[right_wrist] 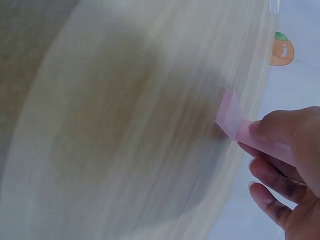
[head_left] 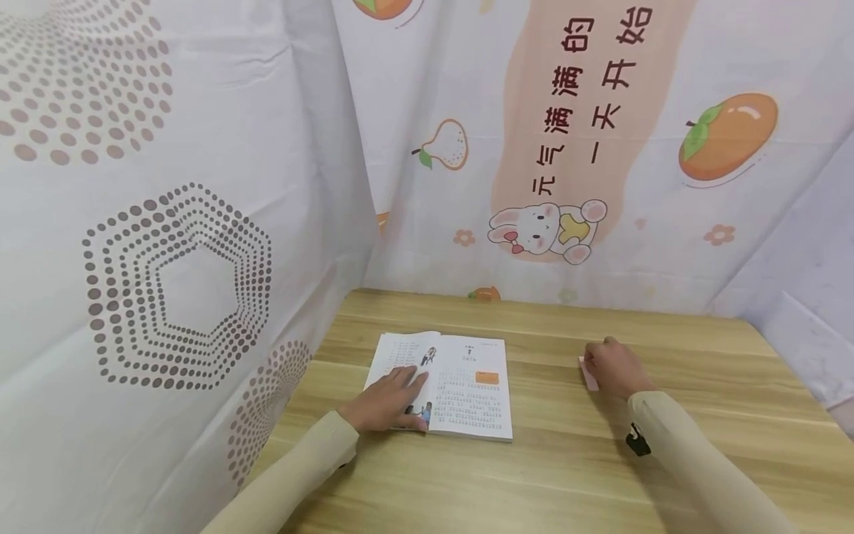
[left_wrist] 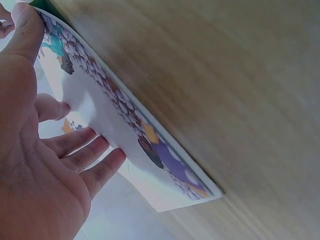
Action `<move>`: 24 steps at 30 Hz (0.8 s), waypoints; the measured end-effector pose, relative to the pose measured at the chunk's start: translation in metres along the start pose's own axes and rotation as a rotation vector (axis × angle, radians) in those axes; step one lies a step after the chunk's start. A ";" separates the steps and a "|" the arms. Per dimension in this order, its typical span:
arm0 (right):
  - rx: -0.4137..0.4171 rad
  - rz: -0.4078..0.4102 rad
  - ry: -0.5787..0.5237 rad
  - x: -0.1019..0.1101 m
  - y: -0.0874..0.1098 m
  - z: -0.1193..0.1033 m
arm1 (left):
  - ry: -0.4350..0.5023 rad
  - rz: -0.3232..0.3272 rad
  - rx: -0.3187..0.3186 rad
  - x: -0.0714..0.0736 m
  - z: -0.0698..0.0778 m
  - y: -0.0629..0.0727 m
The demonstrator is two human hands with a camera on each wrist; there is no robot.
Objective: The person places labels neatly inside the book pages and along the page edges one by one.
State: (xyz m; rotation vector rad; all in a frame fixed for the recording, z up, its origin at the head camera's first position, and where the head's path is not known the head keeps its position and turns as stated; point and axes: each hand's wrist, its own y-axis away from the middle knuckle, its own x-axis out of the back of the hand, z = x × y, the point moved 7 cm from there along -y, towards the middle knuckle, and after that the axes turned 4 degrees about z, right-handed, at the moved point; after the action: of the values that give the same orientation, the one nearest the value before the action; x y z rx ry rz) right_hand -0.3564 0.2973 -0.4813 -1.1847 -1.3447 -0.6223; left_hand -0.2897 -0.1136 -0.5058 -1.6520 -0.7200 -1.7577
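An open book [head_left: 470,408] lies on the wooden table, its pages printed with text and small pictures. Across its left page my left hand [head_left: 388,399] rests with the fingers spread and the thumb by the lower edge. In the left wrist view the fingertips touch the illustrated page [left_wrist: 100,115]. To the right of the book, my right hand [head_left: 619,369] pinches a pink strip [right_wrist: 231,117], which looks like folded paper, between thumb and fingers. The strip's free end is bent and sits at or just above the tabletop; which one I cannot tell.
The wooden table [head_left: 547,475] reaches back to a white curtain [head_left: 414,252] with fruit and rabbit prints. Another patterned curtain [head_left: 187,415] hangs along the left side. Bare wood lies between the book and my right hand.
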 end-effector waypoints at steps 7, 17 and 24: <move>0.001 0.014 0.005 0.002 -0.005 0.001 | -0.022 0.011 -0.008 0.001 -0.002 -0.001; -0.021 -0.012 -0.021 0.002 -0.005 0.002 | -0.012 0.005 -0.004 -0.001 -0.004 0.000; -0.035 0.003 -0.070 0.000 -0.003 0.008 | 0.007 -0.012 0.009 -0.001 -0.002 0.001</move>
State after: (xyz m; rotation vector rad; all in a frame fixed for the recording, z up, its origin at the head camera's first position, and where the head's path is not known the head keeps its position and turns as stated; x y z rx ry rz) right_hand -0.3621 0.3032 -0.4820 -1.2461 -1.3951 -0.6088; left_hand -0.2899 -0.1154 -0.5071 -1.6379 -0.7355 -1.7654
